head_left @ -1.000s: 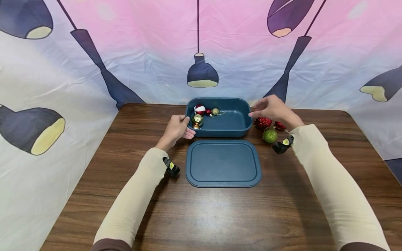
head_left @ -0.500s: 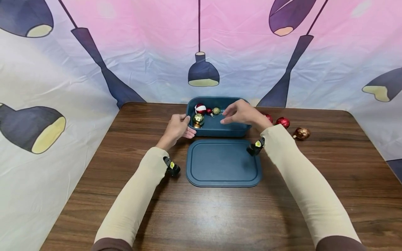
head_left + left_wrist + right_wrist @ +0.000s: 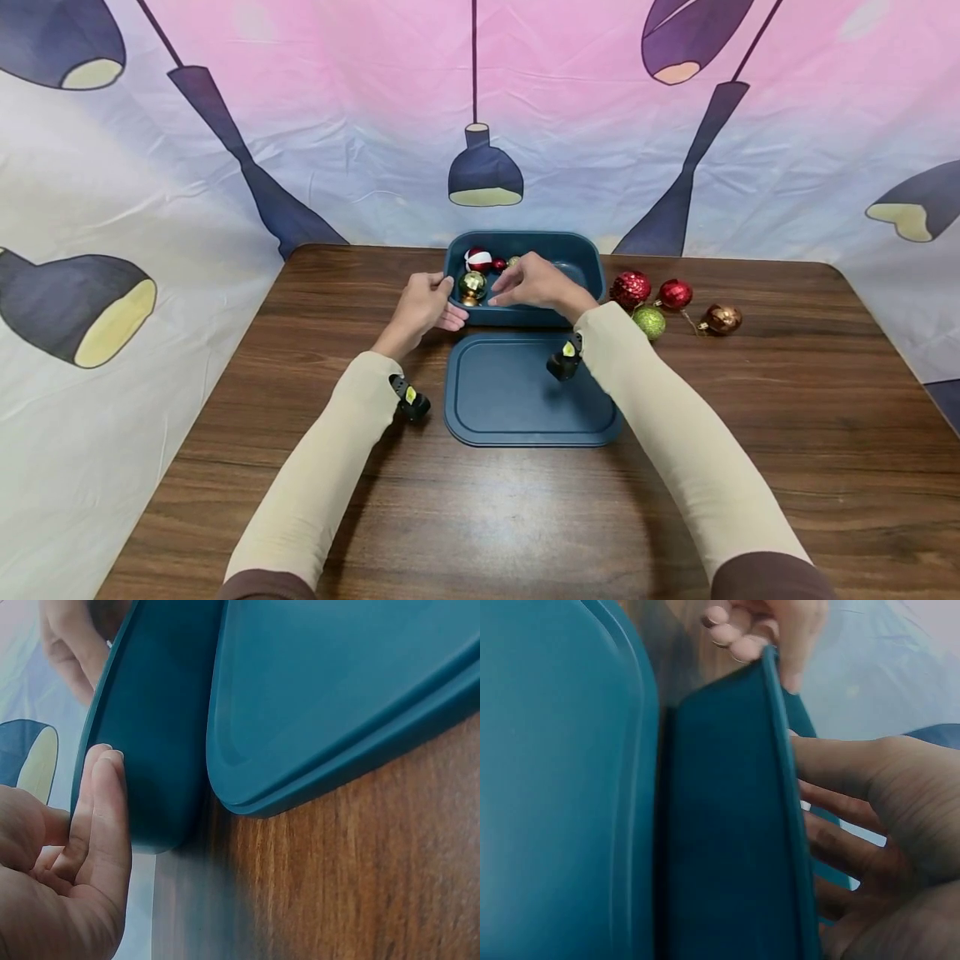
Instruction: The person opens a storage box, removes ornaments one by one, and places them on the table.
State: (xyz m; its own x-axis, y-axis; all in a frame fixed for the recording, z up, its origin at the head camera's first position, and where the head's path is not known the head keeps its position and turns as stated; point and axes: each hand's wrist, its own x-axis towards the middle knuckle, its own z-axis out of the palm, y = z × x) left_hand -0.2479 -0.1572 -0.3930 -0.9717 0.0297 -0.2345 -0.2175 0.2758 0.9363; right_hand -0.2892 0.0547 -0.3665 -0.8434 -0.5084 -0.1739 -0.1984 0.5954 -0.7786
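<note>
My left hand (image 3: 422,307) grips the near left corner of a dark blue-green box (image 3: 525,317), thumb over the rim and fingers along the outer wall. Inside the box, a shiny gold bauble (image 3: 472,285), a red-and-white bauble (image 3: 477,259), a small red one (image 3: 499,265) and a partly covered glittery gold one (image 3: 513,261) lie toward the left. My right hand (image 3: 534,282) reaches over the front wall, loosely bent fingers beside the shiny gold bauble; no object shows between them. In the right wrist view, the box wall (image 3: 727,817) hides its fingertips.
The box's flat lid (image 3: 517,392) lies on the wooden table (image 3: 495,517) in front of it. Right of the box sit a glittery red bauble (image 3: 630,288), another red one (image 3: 675,293), a green one (image 3: 649,322) and a brown one (image 3: 722,319). A printed curtain (image 3: 390,150) hangs behind.
My right hand has moved left from the box's right rim, across its inside to the baubles, uncovering the ones on the table. The left hand has stayed on the corner.
</note>
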